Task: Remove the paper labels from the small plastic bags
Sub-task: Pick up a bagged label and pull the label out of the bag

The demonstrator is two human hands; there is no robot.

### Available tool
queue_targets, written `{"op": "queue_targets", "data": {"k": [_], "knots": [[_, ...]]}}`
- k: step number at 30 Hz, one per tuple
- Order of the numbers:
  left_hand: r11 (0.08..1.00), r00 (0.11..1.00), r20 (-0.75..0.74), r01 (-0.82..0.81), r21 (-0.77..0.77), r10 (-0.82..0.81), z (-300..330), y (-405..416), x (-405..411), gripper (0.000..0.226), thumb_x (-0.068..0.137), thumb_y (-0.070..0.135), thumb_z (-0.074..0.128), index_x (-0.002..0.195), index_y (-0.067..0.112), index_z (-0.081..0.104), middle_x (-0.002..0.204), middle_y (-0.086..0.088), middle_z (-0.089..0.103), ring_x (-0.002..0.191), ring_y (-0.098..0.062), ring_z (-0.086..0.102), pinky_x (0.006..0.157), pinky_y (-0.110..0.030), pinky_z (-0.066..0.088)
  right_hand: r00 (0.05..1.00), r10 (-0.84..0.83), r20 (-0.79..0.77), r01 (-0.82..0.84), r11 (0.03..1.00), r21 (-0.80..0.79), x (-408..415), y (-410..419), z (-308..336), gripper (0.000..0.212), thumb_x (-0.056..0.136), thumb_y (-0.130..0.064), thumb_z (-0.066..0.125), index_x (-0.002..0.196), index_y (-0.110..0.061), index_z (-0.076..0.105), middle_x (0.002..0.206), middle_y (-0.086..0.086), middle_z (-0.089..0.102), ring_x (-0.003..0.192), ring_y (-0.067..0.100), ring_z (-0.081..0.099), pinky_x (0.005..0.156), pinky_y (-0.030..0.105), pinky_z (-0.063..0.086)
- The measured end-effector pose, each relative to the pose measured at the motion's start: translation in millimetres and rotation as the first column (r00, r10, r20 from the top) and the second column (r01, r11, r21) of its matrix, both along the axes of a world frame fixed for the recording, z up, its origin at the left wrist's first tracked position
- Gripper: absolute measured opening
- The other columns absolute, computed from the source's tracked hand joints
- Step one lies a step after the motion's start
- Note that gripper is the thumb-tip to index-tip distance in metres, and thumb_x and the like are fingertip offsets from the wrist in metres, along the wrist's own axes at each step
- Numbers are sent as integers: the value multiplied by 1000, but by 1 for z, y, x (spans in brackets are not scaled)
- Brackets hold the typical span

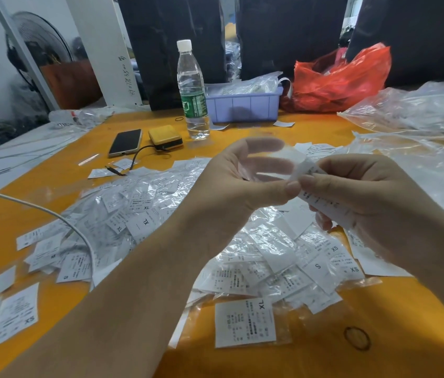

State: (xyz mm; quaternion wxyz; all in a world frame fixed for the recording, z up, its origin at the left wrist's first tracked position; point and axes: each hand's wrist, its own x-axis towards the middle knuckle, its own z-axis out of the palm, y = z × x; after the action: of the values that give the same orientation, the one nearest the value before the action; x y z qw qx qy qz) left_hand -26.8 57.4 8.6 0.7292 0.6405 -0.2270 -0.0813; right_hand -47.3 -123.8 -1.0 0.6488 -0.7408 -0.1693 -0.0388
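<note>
Orange surface (311, 358), strewn near and centre with a heap of small plastic bags (161, 208), each carrying a white paper label printed with sizes such as XL, XS and S. My left hand (231, 186) is raised above the heap, thumb and fingers curled round one clear small bag (267, 165), thumb tip pressed at its right edge. My right hand (365, 197) meets it just beside, thumb and fingers pinching the paper label (321, 203), which curls down under my fingers; whether the label is fully out of the bag I cannot tell. Far left of centre: a dark phone (125, 142) lying flat, a yellow power bank (165, 137) with a black cable just right of it. Far centre: an upright clear water bottle (192, 91), white cap, green label. Behind it, a lilac plastic bin (245, 107) holding clear bags, and a red plastic bag (343, 77) to its right. Far right: large clear plastic sacks (417, 110). Left: a white cable (38, 208) running across the surface into the heap.
</note>
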Motion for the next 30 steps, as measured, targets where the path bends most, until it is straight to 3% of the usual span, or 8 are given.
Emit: {"op": "queue_targets", "data": {"k": [2,6,12,19,22,25,30], "knots": [[1000,1000,-8,22,19,-22,2,2,0,51,64,7,78,111,14,61,99,-9,71,85,-21,69,70,-28,57,1000,1,-10,-1,999,-33,0,0,0,18,73,-27,69,74,-9,74,60,6,57,52,22,49,50,38,39],[998,999,-21,-43,40,44,3,4,0,36,68,21,76,102,15,64,91,-5,72,71,-15,66,65,-27,57,1000,5,-16,-6,998,-66,-1,0,0,12,78,-16,69,69,-7,72,56,4,55,49,16,48,46,26,41],[975,972,137,-202,91,189,-3,-4,-3,13,83,8,74,90,15,66,75,-3,72,64,-14,65,65,-31,57,1000,15,-4,-16,992,-124,-1,3,-2,17,82,-7,69,69,3,65,55,7,50,50,16,45,45,22,37],[979,984,130,-142,145,124,-2,-4,-5,17,81,8,76,92,16,66,80,-4,75,74,-17,71,65,-30,57,1000,8,13,-7,996,-86,0,2,0,35,68,-34,73,66,0,65,52,7,47,47,16,45,43,21,39],[982,981,110,-168,90,158,-2,-4,-5,10,86,7,71,90,14,66,83,-15,73,70,-21,68,61,-30,56,998,64,-17,-65,995,-78,1,0,0,31,69,-31,78,69,-2,68,55,6,50,48,16,48,45,21,42],[975,974,104,-209,70,201,-2,-4,-4,8,87,10,70,89,15,65,81,-14,73,69,-22,69,58,-29,57,984,158,-81,-161,987,-30,1,-1,1,9,69,-15,81,72,-9,74,60,6,59,51,16,54,48,22,46],[989,992,80,-102,108,93,-1,-2,-4,22,78,23,73,97,16,64,81,0,74,74,-16,70,65,-30,58,991,116,-60,-118,993,-25,0,-1,2,15,69,-19,72,69,-4,70,53,3,52,48,12,49,45,21,43]]}}
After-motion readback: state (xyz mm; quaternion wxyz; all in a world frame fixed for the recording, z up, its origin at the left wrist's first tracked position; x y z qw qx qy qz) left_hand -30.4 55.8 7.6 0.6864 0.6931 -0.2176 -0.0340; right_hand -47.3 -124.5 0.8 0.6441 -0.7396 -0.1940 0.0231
